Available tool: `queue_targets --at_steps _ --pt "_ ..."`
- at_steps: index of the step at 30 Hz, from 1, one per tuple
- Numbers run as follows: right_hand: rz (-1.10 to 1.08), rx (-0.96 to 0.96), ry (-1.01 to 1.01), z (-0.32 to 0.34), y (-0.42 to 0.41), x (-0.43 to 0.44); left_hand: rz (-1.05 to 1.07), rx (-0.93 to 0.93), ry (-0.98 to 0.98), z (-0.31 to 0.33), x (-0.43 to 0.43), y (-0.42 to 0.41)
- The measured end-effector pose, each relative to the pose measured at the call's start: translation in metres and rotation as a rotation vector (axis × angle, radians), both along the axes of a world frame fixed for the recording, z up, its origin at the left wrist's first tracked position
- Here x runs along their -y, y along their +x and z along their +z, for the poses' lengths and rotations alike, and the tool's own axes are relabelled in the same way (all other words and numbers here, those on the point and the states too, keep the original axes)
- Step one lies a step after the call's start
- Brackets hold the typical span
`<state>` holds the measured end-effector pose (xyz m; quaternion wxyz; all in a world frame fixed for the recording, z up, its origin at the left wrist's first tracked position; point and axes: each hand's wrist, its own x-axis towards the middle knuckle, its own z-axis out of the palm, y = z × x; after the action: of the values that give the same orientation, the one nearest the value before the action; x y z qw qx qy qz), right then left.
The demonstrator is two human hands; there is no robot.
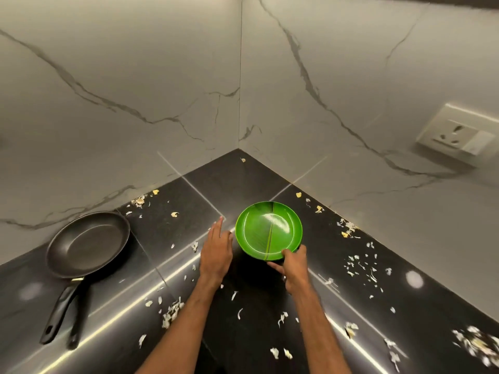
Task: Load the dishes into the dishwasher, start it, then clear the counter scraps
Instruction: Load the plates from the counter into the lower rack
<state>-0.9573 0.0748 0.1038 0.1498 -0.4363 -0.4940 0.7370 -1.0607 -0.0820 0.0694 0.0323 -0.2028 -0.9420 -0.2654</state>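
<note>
Two hands: left hand (216,252) flat, right hand (295,268) around green plate (268,230) rim.

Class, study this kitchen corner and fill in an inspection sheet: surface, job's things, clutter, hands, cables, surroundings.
Surface: glossy black tiled counter, set into a wall corner.
Job's things: green plate, gripped at its near rim; empty black frying pan at left, handle toward the person.
Clutter: pale scraps scattered across the counter, thicker at right.
Hands: left hand open beside the plate; right hand holds the plate's rim.
Cables: nothing seen.
Surroundings: veined marble walls; wall socket at right.
</note>
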Motion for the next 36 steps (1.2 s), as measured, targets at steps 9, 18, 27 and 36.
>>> queue_targets --at_steps 9,18,27,36 --pt "-0.128 -0.094 0.150 0.027 0.075 0.068 0.183 0.037 -0.008 0.063 0.033 0.063" --pt "-0.285 -0.208 0.084 0.057 0.159 0.090 -0.146 0.880 0.798 0.088 0.028 0.118" --pt "-0.415 -0.115 0.101 0.048 0.315 0.181 -0.211 0.996 0.981 0.086 0.034 0.261" --pt "-0.645 -0.036 0.184 0.047 0.512 0.231 -0.985 0.978 0.253 0.083 0.062 0.418"
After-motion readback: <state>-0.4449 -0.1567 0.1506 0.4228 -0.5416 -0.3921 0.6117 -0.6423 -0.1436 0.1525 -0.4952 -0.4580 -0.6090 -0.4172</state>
